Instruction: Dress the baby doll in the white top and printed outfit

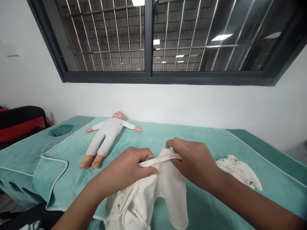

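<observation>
A white baby garment [174,195] hangs between my hands at the front of the padded bed. My left hand [134,167] pinches one end of its narrow rolled edge between thumb and fingers. Gripping the other end is my right hand [192,158], so the edge runs fairly taut between them. One tube-shaped part, a leg or sleeve, drapes down on the right. Small buttons or snaps show on the crumpled left part, whose lower end passes out of the frame. I cannot tell which kind of garment it is.
A baby doll [107,132] in a white suit lies on its back at the left. Crumpled white cloth [240,171] rests beyond my right forearm. The teal cover [203,132] reaches the wall below a barred window [151,77]. A black-and-red bag-like object [24,126] stands far left.
</observation>
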Tool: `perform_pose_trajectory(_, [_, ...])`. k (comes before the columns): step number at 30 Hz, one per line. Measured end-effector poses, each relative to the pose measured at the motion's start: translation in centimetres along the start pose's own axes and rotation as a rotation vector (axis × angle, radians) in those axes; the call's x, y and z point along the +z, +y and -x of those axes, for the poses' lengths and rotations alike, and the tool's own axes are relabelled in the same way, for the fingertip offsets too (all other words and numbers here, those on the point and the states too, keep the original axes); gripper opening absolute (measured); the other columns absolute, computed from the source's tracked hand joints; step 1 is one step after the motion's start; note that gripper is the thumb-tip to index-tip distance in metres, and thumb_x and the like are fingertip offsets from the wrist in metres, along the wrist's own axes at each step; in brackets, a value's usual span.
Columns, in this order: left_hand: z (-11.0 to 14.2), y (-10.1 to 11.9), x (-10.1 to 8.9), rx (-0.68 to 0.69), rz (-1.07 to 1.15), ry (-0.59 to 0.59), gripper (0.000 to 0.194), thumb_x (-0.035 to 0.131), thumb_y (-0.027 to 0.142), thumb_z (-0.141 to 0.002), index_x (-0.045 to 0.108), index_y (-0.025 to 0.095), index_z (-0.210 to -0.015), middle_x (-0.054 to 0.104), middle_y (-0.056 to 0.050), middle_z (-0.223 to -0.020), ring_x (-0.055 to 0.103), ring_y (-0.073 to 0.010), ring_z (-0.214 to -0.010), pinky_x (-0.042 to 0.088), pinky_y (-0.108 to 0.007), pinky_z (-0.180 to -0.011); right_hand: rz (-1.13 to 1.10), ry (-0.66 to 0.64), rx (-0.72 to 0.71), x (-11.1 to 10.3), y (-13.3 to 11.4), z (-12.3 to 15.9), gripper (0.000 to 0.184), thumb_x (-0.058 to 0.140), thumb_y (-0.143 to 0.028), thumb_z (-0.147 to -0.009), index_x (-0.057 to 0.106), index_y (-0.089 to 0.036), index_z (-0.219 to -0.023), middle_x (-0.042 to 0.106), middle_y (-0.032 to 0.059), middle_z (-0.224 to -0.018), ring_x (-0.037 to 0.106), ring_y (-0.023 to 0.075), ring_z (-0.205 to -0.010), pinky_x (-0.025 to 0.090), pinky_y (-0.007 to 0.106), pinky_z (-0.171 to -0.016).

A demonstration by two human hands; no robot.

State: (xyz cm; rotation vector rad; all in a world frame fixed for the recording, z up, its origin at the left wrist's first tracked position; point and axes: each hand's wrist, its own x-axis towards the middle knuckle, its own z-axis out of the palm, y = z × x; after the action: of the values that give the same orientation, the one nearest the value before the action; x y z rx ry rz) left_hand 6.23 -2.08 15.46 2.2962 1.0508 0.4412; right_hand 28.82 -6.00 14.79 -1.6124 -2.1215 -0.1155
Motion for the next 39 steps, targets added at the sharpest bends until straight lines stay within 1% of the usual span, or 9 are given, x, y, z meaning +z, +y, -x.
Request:
perform_pose_trajectory(3, [0.0,-0.1,-0.2,-0.015,-0.39,0.304,0.015,0.049,0.019,-0.082,0.06,0.025,-0.09,0.062,0.003,-0.078,0.054,-0.0159,-0.068,0.03,-0.027,-0.058,0.202,-0.117,-0.018,-0.6,-0.4,0.0,0.01,0.052,-0.018,-0.079,0.059,-0.023,-0.084,0.061,-0.0026,-0.067,0.042,0.0127,-0.052,0.017,0.028,-0.052])
perform_pose_trajectory(6, [-0.4,-0.8,-0.2,0.03,-0.604,0.499,0.02,0.045,0.014,-0.081,0.057,0.023,-0.094,0.063,0.0,-0.095,0.057,-0.0169,-0.074,0.03,-0.028,-0.057,0.033,-0.358,-0.09,-1.1,-0.5,-0.4,0.011,0.054,-0.033,-0.086,0.061,-0.026,-0.084,0.062,-0.0037,-0.066,0.051,0.0139,-0.058,0.023,0.026,-0.053])
perform_pose_trajectory(10, [-1.1,-2.0,-0.1,-0.008,-0.712,0.595,0.03,0.042,0.006,-0.078,0.056,0.023,-0.098,0.062,-0.001,-0.101,0.058,-0.0187,-0.081,0.029,-0.028,-0.054,0.082,-0.222,0.072,-1.4,0.6,-1.4,0.023,0.044,-0.027,-0.09,0.061,-0.03,-0.106,0.069,-0.0008,-0.084,0.06,0.0175,-0.073,0.03,0.026,-0.059])
perform_pose_trajectory(13, [-1.3,-2.8,-0.2,-0.136,-0.77,0.573,0.033,0.04,0.002,-0.075,0.057,0.023,-0.094,0.062,-0.002,-0.092,0.058,-0.0203,-0.079,0.026,-0.028,-0.053,0.377,-0.08,0.229,-1.4,1.9,-1.8,0.032,0.043,-0.018,-0.086,0.058,-0.025,-0.113,0.067,0.003,-0.084,0.058,0.019,-0.065,0.027,0.028,-0.055])
perform_pose_trajectory(17, [-1.3,-3.6,-0.6,-0.187,-0.589,0.532,0.029,0.041,0.009,-0.082,0.059,0.026,-0.096,0.065,0.001,-0.094,0.06,-0.0205,-0.082,0.03,-0.027,-0.055,0.528,-0.066,0.258,-0.8,4.0,-1.4,0.035,0.042,-0.006,-0.077,0.062,-0.022,-0.101,0.066,0.0057,-0.092,0.056,0.0154,-0.058,0.025,0.028,-0.052])
perform_pose_trajectory(21, [-1.2,-4.2,-0.8,-0.115,-0.23,0.527,0.02,0.044,0.022,-0.088,0.06,0.028,-0.099,0.068,0.005,-0.097,0.061,-0.0184,-0.09,0.042,-0.027,-0.07,0.073,0.048,0.149,0.5,6.7,-0.8,0.04,0.038,-0.004,-0.076,0.065,-0.024,-0.096,0.064,0.0032,-0.117,0.061,0.0214,-0.099,0.043,0.029,-0.07])
perform_pose_trajectory(26, [-0.7,-4.9,-1.2,-0.1,-0.164,0.561,0.02,0.048,0.039,-0.089,0.062,0.027,-0.097,0.068,0.004,-0.094,0.061,-0.0193,-0.087,0.043,-0.028,-0.071,-0.499,-0.066,0.29,0.3,8.5,0.1,0.026,0.042,-0.027,-0.088,0.067,-0.025,-0.097,0.07,0.0021,-0.104,0.064,0.0203,-0.091,0.048,0.03,-0.075])
perform_pose_trajectory(34, [0.1,-5.0,-1.8,-0.115,-0.236,0.648,0.028,0.04,0.024,-0.083,0.062,0.028,-0.1,0.067,0.001,-0.1,0.061,-0.0207,-0.096,0.043,-0.03,-0.077,-0.318,0.022,0.397,-1.8,9.1,1.7,0.021,0.049,-0.036,-0.089,0.065,-0.028,-0.1,0.071,-0.0004,-0.104,0.064,0.0201,-0.089,0.046,0.027,-0.071])
perform_pose_trajectory(39, [-0.8,-6.3,-0.9,-0.443,-0.392,0.421,0.025,0.036,0.033,-0.087,0.058,0.029,-0.1,0.069,-0.002,-0.09,0.063,-0.0257,-0.083,0.042,-0.033,-0.065,-0.22,-0.177,0.458,-0.5,10.1,2.6,0.022,0.041,-0.033,-0.091,0.061,-0.029,-0.099,0.071,-0.0009,-0.096,0.064,0.0189,-0.079,0.044,0.026,-0.062])
